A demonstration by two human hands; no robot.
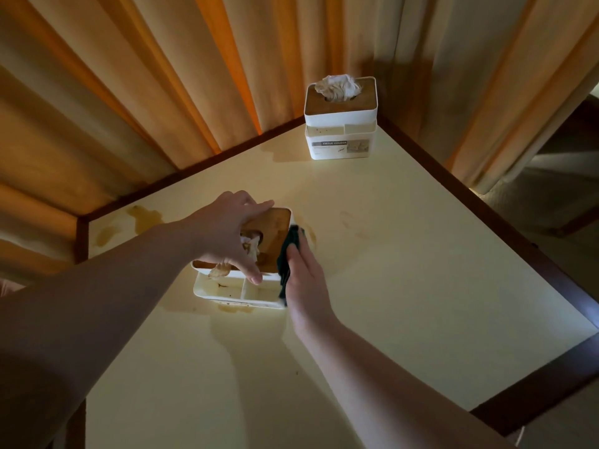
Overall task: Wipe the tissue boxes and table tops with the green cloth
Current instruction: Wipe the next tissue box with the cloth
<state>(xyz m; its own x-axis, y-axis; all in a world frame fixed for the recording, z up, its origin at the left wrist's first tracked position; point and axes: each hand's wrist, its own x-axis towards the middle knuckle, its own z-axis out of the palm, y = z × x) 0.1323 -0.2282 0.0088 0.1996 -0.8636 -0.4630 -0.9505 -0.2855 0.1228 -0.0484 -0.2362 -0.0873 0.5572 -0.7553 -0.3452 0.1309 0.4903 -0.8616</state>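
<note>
A pale cream desk (405,270) with a dark wooden edge fills the view, seen from above, with orange-tan curtains (146,92) hanging close behind it. Brown stains (142,218) mark the desk's far left corner, and fainter ones lie around the near box.

At the middle of the desk sits a white tissue box (240,286) with a wooden lid and small open compartments along its front. A crumpled, stained tissue pokes from the slot in its lid. The left hand (223,234) rests on top of this box, fingers spread and bent over the lid, the thumb reaching down to the front edge, steadying the box.

The right hand (304,270) presses a dark green cloth (287,254) flat against the right side of the same box, fingers straight along the cloth.

A second tissue box (341,119), white with a wooden top and a label reading "TISSUE HOLDER", stands well apart at the desk's far corner, a tissue (338,87) bunched out of its top.
</note>
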